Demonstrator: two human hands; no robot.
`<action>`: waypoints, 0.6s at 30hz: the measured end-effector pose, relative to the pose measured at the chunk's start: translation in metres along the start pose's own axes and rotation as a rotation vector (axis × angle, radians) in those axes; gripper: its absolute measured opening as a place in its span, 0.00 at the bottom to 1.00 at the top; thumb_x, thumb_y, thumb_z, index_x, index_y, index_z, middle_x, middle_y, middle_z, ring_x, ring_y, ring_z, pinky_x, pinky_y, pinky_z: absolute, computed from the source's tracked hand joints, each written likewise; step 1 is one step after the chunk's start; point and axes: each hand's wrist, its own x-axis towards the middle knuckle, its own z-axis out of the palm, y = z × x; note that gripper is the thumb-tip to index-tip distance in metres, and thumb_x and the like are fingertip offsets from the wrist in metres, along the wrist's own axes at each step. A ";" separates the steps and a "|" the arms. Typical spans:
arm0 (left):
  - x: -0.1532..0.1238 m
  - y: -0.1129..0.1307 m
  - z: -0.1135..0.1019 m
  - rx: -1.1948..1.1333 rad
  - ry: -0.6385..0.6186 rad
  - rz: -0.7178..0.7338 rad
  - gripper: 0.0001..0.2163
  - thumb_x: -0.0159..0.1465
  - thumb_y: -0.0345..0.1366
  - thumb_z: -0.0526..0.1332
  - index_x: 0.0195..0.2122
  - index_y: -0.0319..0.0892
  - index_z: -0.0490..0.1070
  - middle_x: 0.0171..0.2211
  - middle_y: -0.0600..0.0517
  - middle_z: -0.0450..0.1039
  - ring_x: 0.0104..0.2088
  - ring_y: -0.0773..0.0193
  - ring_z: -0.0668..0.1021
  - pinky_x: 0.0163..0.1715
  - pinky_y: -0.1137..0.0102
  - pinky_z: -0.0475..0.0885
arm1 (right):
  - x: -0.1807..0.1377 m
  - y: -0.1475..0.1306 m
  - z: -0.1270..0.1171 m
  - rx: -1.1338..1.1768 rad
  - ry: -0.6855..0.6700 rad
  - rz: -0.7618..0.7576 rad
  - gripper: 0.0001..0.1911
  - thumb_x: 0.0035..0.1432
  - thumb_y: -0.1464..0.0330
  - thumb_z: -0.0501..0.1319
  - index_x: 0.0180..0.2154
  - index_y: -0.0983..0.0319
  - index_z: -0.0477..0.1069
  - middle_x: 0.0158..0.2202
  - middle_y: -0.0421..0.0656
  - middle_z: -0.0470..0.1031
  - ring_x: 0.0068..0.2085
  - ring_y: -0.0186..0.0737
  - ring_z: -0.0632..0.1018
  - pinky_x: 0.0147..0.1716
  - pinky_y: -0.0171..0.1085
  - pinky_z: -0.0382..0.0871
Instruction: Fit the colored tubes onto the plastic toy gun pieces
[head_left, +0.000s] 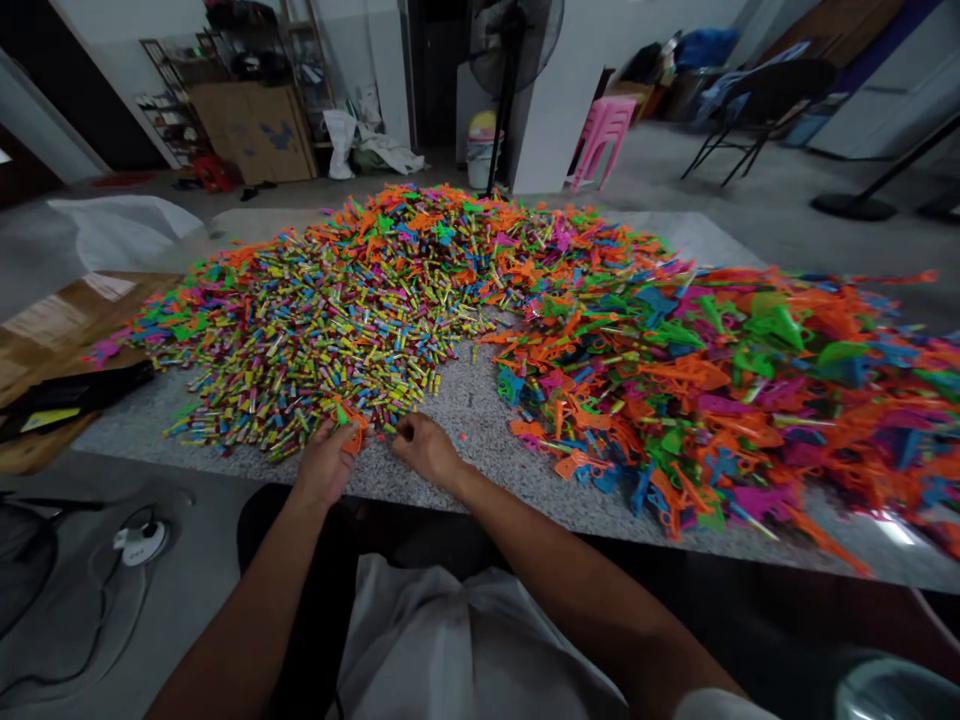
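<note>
So, from my remote seat I only had the head view, and I used the heap of small tubes (330, 340) as my landmark. At the heap's near edge, my left hand (324, 462) had a pinch on an orange plastic piece (355, 436), with a green bit (342, 413) sticking up on the heap side. Fingers hid a fair chunk of it, so I couldn't really call its long axis, but the green end looked tipped toward the heap. My right hand (427, 450) sat off the heap's near right corner with its fingers curled in narrow; honestly couldn't tell if anything was in them. From that hand, the orange piece lay just to the left, close but not touching. Right of the heap, past a strip of speckled tabletop (472, 400), sprawled a pile of bright plastic toys (675, 380), kinda blurry. Beyond the heap stood a fan (513, 35), with pink stools (604, 130) to its right.
</note>
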 end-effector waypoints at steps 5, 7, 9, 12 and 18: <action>-0.010 0.003 0.022 -0.001 -0.034 0.048 0.19 0.50 0.39 0.80 0.40 0.43 0.79 0.38 0.50 0.83 0.35 0.62 0.84 0.33 0.70 0.78 | -0.014 -0.007 -0.004 0.745 0.001 0.022 0.08 0.61 0.65 0.60 0.42 0.59 0.68 0.30 0.35 0.74 0.27 0.32 0.74 0.26 0.30 0.69; -0.013 0.005 0.032 -0.003 -0.065 0.055 0.18 0.50 0.40 0.80 0.39 0.43 0.80 0.37 0.51 0.83 0.35 0.63 0.83 0.34 0.70 0.78 | -0.018 -0.011 -0.005 0.884 -0.028 0.015 0.10 0.61 0.64 0.61 0.43 0.59 0.67 0.29 0.34 0.73 0.25 0.31 0.73 0.23 0.30 0.68; -0.015 0.006 0.038 -0.008 -0.109 0.069 0.16 0.51 0.40 0.80 0.38 0.43 0.81 0.36 0.51 0.83 0.34 0.64 0.82 0.35 0.70 0.78 | -0.021 -0.013 -0.006 0.948 0.000 0.001 0.11 0.61 0.62 0.61 0.43 0.60 0.68 0.29 0.35 0.74 0.24 0.31 0.73 0.23 0.30 0.70; -0.017 0.008 0.044 -0.024 -0.122 0.091 0.16 0.51 0.40 0.80 0.37 0.43 0.81 0.37 0.50 0.83 0.35 0.64 0.82 0.37 0.70 0.78 | -0.023 -0.013 -0.011 0.994 0.029 0.002 0.13 0.62 0.60 0.61 0.44 0.61 0.71 0.29 0.35 0.74 0.23 0.30 0.72 0.22 0.31 0.71; -0.017 0.008 0.043 0.028 -0.106 0.083 0.18 0.51 0.41 0.80 0.40 0.43 0.81 0.40 0.48 0.84 0.38 0.59 0.84 0.37 0.68 0.77 | -0.026 -0.006 -0.016 0.999 0.016 -0.003 0.15 0.63 0.60 0.61 0.46 0.63 0.75 0.29 0.36 0.74 0.22 0.29 0.71 0.22 0.32 0.70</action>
